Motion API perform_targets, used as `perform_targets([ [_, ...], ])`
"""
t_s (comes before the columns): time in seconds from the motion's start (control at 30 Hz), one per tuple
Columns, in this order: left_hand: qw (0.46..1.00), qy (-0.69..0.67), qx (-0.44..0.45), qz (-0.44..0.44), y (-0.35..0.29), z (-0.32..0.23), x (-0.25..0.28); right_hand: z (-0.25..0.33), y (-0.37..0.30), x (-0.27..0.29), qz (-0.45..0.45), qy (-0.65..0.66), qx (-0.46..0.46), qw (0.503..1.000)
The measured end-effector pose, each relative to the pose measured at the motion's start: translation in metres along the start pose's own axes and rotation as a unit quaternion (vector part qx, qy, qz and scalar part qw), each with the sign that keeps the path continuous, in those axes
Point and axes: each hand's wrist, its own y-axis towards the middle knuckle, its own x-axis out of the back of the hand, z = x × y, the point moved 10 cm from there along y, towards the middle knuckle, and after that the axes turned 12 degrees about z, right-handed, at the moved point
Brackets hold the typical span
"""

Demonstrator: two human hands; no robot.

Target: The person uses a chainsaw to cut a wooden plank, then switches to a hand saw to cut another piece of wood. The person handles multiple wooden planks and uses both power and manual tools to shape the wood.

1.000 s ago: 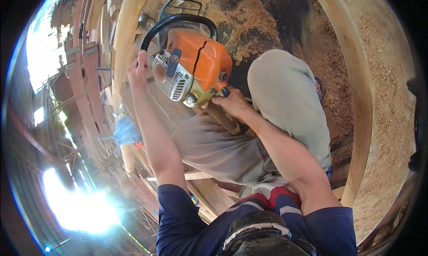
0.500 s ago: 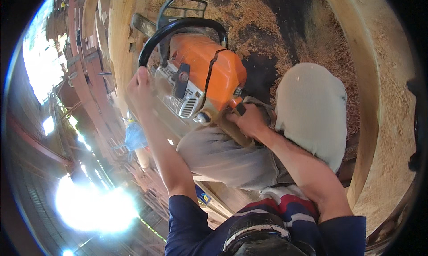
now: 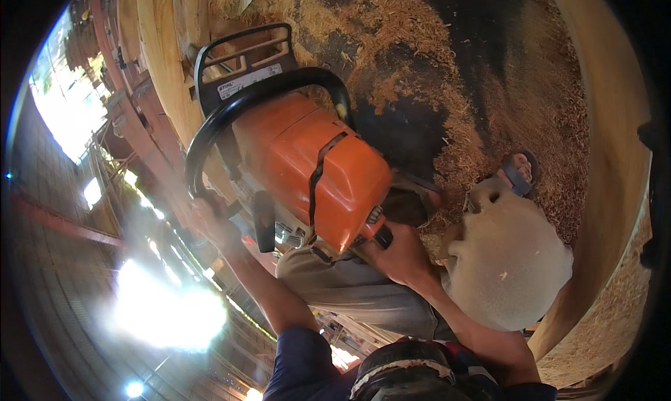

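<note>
An orange chainsaw (image 3: 293,163) fills the middle of the head view, tilted with its black hand guard (image 3: 241,66) toward the far left. My left hand (image 3: 212,223), slightly blurred, closes round the lower left end of the curved black front handle (image 3: 203,142). At the back of the saw, my right hand (image 3: 400,256) is wrapped round the rear handle, most of which is hidden by the housing and the fingers. The black starter grip (image 3: 264,221) hangs at the saw's left side. The guide bar and chain are hidden from here.
Sawdust (image 3: 412,45) covers much of the dark ground ahead. A pale timber beam (image 3: 604,121) curves down the right side, and more timber (image 3: 168,59) lies at the far left. My bent knee (image 3: 507,261) and sandalled foot (image 3: 519,172) are right of the saw.
The chainsaw has come closer and turned, its front handle shifting left and down with my left hand. The guide bar has gone from sight. My right knee has moved lower, and a foot now shows.
</note>
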Motion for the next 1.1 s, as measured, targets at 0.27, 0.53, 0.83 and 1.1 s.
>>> perform_targets([
  [0.27, 0.999, -0.005, -0.017, 0.042, -0.001, 0.002, 0.005, 0.019, -0.003, 0.005, -0.002, 0.001, 0.044, 0.999],
  [0.53, 0.993, -0.004, -0.065, 0.098, -0.002, -0.011, -0.002, -0.007, 0.011, -0.015, -0.004, -0.08, 0.034, 0.996],
  [0.83, 0.994, -0.042, -0.011, 0.099, -0.007, 0.007, 0.003, -0.01, 0.013, -0.022, -0.002, -0.072, 0.035, 0.997],
  [1.1, 0.992, 0.01, 0.011, 0.122, 0.002, 0.019, 0.003, -0.027, 0.025, -0.033, 0.008, -0.054, -0.023, 0.998],
])
